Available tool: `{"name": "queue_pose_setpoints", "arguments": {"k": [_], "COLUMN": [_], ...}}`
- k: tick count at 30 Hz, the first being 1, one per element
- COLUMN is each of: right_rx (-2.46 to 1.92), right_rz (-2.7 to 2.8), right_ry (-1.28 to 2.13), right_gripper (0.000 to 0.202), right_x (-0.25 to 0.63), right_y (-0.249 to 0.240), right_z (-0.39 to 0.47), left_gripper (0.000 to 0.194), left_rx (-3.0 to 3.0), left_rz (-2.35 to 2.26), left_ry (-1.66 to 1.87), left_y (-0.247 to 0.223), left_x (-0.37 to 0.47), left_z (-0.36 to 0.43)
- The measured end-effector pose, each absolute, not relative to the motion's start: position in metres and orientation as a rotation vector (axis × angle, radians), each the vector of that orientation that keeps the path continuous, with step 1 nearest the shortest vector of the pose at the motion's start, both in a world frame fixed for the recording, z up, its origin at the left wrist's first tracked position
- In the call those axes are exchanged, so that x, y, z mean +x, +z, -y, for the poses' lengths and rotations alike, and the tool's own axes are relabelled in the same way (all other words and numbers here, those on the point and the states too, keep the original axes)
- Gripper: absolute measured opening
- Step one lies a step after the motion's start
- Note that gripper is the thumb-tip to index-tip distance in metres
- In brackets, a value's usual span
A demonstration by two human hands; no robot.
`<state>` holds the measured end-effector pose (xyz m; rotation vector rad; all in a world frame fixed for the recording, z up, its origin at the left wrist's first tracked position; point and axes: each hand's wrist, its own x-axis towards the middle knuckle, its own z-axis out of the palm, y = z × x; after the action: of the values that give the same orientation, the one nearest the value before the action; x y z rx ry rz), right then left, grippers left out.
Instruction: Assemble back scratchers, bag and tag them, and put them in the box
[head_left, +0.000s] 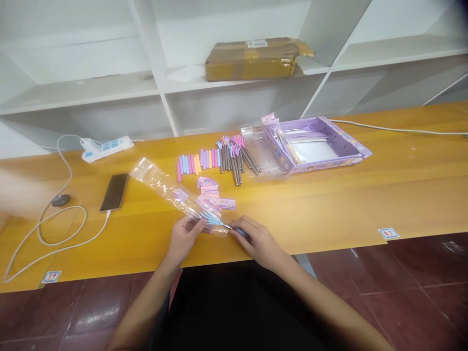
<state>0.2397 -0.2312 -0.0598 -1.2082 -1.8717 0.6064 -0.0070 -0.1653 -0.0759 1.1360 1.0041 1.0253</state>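
Observation:
My right hand (254, 239) is closed round the handle of a blue hand-shaped back scratcher (212, 219). The scratcher's head is at the mouth of a long clear plastic bag (164, 187); whether it is fully inside I cannot tell. My left hand (187, 236) pinches the bag's near end beside the blue head, and the bag stretches away to the upper left. Just beyond lie several pink and purple printed cards (210, 192). Farther back are more back scratchers (236, 158) with dark handles, beside a row of coloured grip sleeves (199, 162).
A purple box (325, 163) with a bagged back scratcher leaning on it stands at the back right. On the left are a phone (114, 192), a looping white cable (71, 239) and a power strip (107, 148). A taped carton (252, 61) sits on the shelf.

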Motion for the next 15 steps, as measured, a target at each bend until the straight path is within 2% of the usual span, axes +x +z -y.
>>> {"name": "queue_pose_setpoints", "arguments": {"k": [8,15], "right_rx": [-1.34,-1.303], "right_rz": [1.896,1.968], "right_ry": [0.771,0.683], "right_gripper": [0.021,0.029], "right_x": [0.243,0.247], "right_y": [-0.061,-0.066], "right_z": [0.228,0.224], "left_gripper": [0.038,0.04], "left_rx": [0.884,0.943], "left_rz": [-0.991,-1.031], "left_ry": [1.469,1.303], "left_y": [-0.057,-0.059], "left_x": [-0.008,-0.01], "left_z": [0.155,0.155]}}
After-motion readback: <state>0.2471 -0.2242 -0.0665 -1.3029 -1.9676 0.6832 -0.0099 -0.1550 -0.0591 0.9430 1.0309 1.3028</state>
